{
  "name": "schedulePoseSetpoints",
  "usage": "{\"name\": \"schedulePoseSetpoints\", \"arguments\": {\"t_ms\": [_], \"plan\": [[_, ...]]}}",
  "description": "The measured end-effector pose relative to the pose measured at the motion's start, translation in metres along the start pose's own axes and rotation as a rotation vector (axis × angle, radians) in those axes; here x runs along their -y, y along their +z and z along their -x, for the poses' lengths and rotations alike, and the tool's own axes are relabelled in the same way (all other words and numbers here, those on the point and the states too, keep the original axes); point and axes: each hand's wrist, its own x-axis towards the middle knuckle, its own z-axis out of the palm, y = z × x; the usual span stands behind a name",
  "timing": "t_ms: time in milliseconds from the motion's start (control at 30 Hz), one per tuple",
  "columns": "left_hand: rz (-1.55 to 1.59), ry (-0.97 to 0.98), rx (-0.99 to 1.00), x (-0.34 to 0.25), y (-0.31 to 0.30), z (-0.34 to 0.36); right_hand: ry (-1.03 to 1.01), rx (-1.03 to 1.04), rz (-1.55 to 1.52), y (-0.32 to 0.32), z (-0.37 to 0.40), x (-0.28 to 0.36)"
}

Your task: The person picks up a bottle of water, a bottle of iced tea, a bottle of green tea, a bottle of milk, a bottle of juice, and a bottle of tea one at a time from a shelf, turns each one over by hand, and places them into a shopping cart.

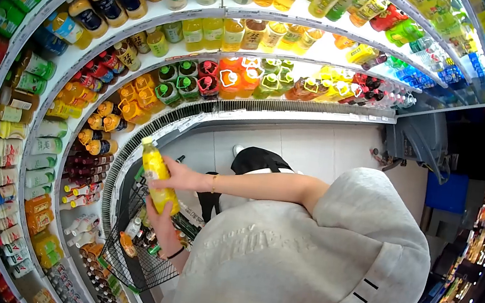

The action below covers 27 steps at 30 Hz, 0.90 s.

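A yellow drink bottle (152, 161) with a pale yellow cap is tilted between my two hands, above a shopping cart. My right hand (177, 177), with a thin bracelet at the wrist, wraps round the bottle's middle. Lower down, my left hand (160, 219), wearing a dark wristband, grips the bottle near its base. The black wire shopping cart (146, 273) below holds several bottles, among them an orange one (128, 244) lying on its side. My forearms hide part of the cart.
Curved, lit drink shelves (217, 12) wrap round the front and left, full of bottles and packs. A dark vent grille (223, 108) runs along their base. Pale floor tiles (317, 137) show ahead. A grey bin-like container (417, 136) and a blue box (446, 192) are at the right.
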Motion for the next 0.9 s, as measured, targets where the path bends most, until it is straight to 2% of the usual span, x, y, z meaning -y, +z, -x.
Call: {"name": "schedulePoseSetpoints", "arguments": {"t_ms": [67,133,167,200,267,333,400,467,533,633,867,900], "plan": [[-0.200,0.154,0.086,-0.001,0.031,-0.019,-0.003,-0.081,-0.098,-0.024,0.005,0.011],[-0.243,0.224,0.123,-0.012,0.081,-0.027,-0.125,-0.184,-0.225,-0.059,0.006,0.020],[-0.324,0.300,0.177,-0.010,0.099,-0.033,-0.148,-0.166,-0.238,-0.081,0.010,0.025],[-0.329,0.303,0.182,-0.012,0.117,-0.036,-0.170,-0.148,-0.251,-0.104,0.018,0.035],[-0.257,0.312,0.326,-0.012,0.158,-0.044,-0.243,-0.118,-0.203,-0.149,0.040,0.057],[-0.231,0.316,0.327,-0.008,0.197,-0.053,-0.319,-0.119,-0.152,-0.188,0.053,0.063],[-0.222,0.275,0.466,-0.007,0.229,-0.062,-0.291,-0.168,-0.196,-0.216,0.071,0.069],[-0.220,0.303,0.513,-0.022,0.263,-0.057,-0.318,-0.197,-0.246,-0.240,0.081,0.067],[-0.297,0.407,0.520,-0.021,0.284,-0.062,-0.276,-0.229,-0.337,-0.257,0.090,0.070],[-0.317,0.507,0.459,-0.032,0.312,-0.058,-0.366,-0.281,-0.290,-0.267,0.102,0.087],[-0.504,0.731,0.412,-0.047,0.330,-0.064,-0.357,-0.433,-0.294,-0.273,0.116,0.087],[-0.477,0.712,0.437,-0.051,0.332,-0.064,-0.369,-0.442,-0.270,-0.276,0.116,0.085]]}}
